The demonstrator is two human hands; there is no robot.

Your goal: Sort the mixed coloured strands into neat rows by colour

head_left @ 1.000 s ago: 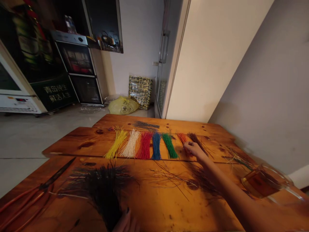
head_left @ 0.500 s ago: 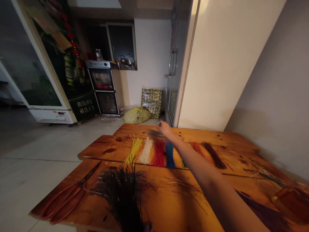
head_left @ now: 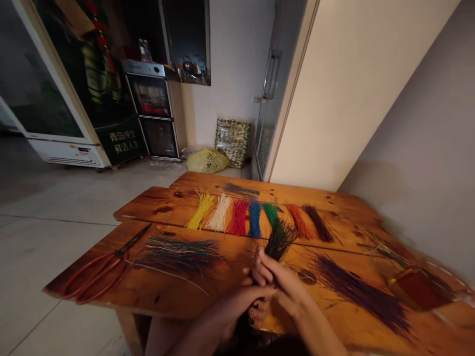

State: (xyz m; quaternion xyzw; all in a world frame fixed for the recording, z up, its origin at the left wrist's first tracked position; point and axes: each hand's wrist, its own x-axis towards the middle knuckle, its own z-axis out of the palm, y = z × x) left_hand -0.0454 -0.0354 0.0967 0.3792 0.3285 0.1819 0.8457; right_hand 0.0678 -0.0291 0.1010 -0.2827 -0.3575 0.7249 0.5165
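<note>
The wooden table [head_left: 137,205] is the biggest thing in front of you, and all the strands lie on it or over it. On its left side lie the big scissors [head_left: 119,252], and nobody is holding them. Across on the right lies the long purple bundle [head_left: 363,294], tilted and by itself. Farther right stands a glass mug [head_left: 419,289] with a brown drink in it.

Near your left arm lies the mixed heap [head_left: 181,254], with many colours together. That part looks not done, because its colours are not split up.

Your left hand [head_left: 256,294] and your right hand [head_left: 284,282] meet around the dark bundle [head_left: 280,242]. The fingers of both hands are curled in close, with no wide gap. The strand tips fan out above them, in front of the green bundle [head_left: 270,210]. Your hands hide the lower part, so I can't tell how tight the hold is.

Behind that, the row seems well along. The white bundle [head_left: 220,212], red bundle [head_left: 238,217], yellow bundle [head_left: 200,210], blue bundle [head_left: 255,220], orange bundle [head_left: 300,222] and brown bundle [head_left: 319,223] each have their own spot. The dark one isn't laid down yet. Smallest is the thin grey bundle [head_left: 241,190] at the back.
</note>
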